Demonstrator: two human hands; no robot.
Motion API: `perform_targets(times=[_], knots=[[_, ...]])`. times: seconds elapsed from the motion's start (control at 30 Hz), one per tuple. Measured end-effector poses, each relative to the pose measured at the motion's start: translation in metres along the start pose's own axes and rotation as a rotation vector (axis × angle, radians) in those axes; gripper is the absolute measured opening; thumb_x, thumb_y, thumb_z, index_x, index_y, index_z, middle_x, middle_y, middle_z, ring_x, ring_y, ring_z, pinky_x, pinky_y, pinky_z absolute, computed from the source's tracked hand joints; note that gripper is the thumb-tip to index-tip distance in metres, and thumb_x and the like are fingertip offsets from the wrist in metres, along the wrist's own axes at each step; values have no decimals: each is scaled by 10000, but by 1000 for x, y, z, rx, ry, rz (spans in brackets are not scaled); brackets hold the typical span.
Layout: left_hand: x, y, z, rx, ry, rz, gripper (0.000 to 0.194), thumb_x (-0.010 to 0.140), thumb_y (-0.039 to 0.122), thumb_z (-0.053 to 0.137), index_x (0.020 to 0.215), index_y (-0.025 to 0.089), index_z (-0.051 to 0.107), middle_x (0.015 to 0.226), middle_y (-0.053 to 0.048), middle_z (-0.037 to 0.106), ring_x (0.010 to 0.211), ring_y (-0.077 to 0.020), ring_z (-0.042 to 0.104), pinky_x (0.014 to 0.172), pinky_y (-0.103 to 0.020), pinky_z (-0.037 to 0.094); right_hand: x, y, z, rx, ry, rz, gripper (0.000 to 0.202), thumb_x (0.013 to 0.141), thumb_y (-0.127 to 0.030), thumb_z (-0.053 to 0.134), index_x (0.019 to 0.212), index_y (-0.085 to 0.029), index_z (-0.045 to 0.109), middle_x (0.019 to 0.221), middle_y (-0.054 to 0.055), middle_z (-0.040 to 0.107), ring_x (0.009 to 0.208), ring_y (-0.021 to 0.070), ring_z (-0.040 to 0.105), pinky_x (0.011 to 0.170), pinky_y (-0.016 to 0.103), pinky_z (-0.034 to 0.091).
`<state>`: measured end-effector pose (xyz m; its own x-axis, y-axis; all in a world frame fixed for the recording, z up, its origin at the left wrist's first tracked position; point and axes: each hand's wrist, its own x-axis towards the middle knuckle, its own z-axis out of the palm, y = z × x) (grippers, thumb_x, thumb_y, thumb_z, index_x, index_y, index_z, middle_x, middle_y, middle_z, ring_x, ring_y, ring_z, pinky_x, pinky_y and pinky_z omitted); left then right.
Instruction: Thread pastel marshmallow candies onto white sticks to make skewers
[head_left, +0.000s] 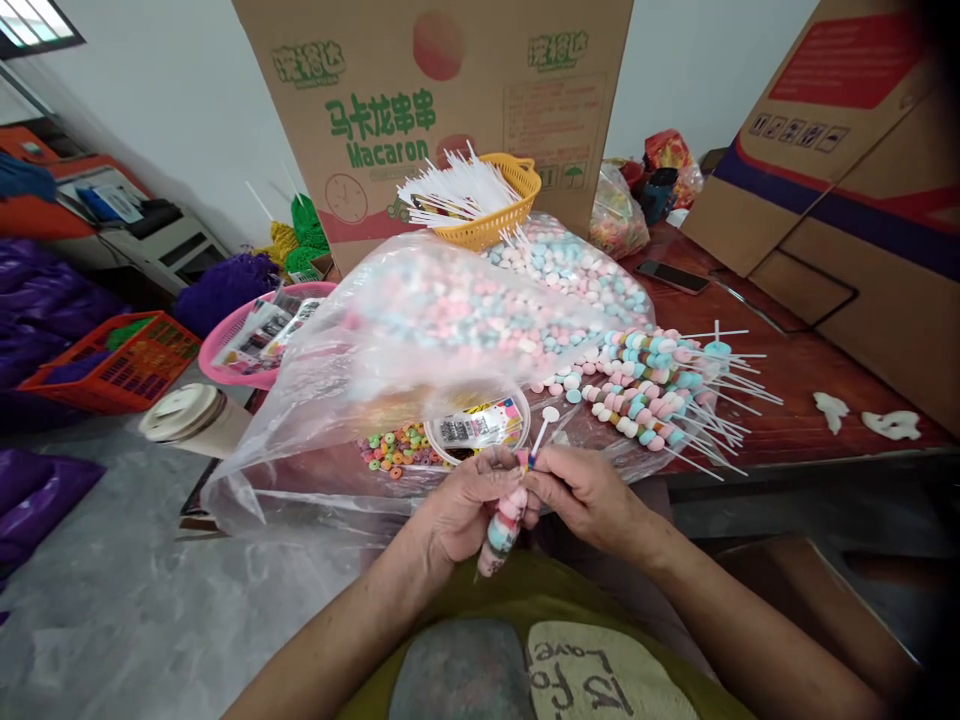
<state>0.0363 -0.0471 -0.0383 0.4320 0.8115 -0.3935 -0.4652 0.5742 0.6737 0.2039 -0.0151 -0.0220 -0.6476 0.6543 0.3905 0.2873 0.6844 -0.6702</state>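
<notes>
Between my hands is a wrapped candy skewer (504, 530), its pink, white and blue candies pointing down toward my lap. My left hand (469, 500) is closed around its upper part. The fingers of my right hand (589, 495) pinch the wrapper's top, where a small colourful strip and a white stick (545, 420) with a round end stick up. Just beyond lies a round tub (517, 400) with a printed packet (480, 425) on it. Unwrapped candy skewers (649, 400) are piled to the right, beside a big clear bag of pastel candies (450, 310).
Ring-shaped candies (397, 448) lie left of the tub. A yellow basket (491, 228) of white sticks stands on the bag. Further out are a pink basket (232, 330), a lidded cup (196, 420), a phone (673, 277), and large cardboard boxes (480, 90) behind and at right.
</notes>
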Motion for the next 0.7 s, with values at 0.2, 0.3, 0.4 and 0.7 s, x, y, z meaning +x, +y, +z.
perform_targets(times=[0.2,0.3,0.4,0.7], knots=[[7,-7,34,191,153,68,565,705,644,561,1026,185,486,817,-39,659,723,-154,614,667,-270,455,-24,-6,-26,-617,271,-29,185,882,-163,374,793,-179,536,680,54,575,650,174,523,601,280,377],[13,13,46,17,-87,-68,809,692,828,195,1005,168,541,734,-66,654,654,-191,619,641,-330,470,-43,-6,-29,-670,142,-137,217,859,-134,341,822,-189,548,679,60,596,624,184,531,582,294,379],[19,28,45,10,-162,45,902,677,843,99,920,142,613,672,-85,651,653,-219,627,685,-368,476,-58,3,-27,-546,111,110,203,869,-176,343,739,-208,495,600,24,552,530,153,498,504,264,357],[43,-20,49,135,-186,82,763,765,754,258,1113,154,576,1081,-128,641,991,-225,591,870,-360,441,-67,1,3,463,362,683,268,851,-425,451,703,-202,441,619,-18,466,546,113,415,498,231,345]])
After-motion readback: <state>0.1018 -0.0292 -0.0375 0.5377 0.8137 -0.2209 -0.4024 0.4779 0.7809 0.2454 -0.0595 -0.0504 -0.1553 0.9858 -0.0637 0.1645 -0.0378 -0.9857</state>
